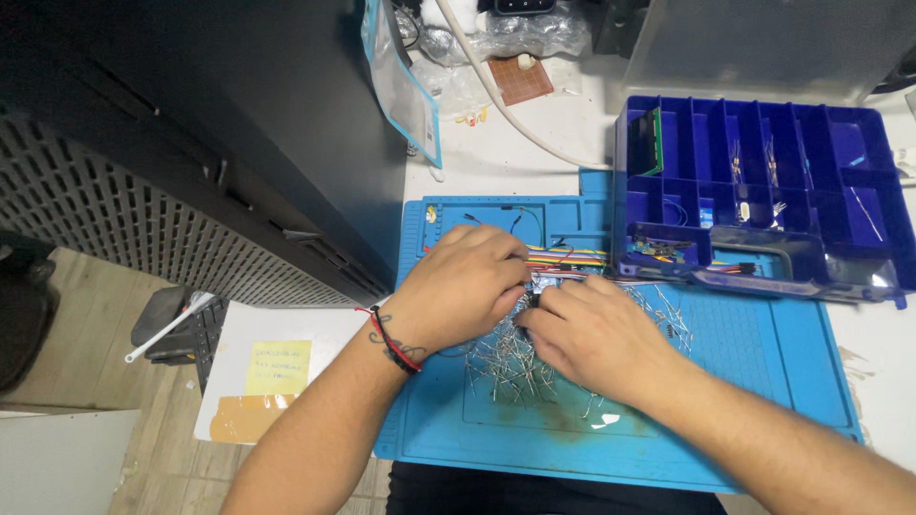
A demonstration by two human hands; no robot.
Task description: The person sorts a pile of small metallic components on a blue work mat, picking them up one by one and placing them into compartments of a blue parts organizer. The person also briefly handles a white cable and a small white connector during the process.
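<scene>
Both your hands meet over a heap of small wire-legged parts on the blue mat.

Your left hand and right hand curl with fingertips touching at the heap's top edge; whether they pinch 1 part I cannot tell. The heap spreads below and between your grips, about equally near both. Just beyond your fingertips runs a bundle of coloured wires, lying left to right. Farther right of your right hand sits the blue compartment box, on the mat's corner.
</scene>
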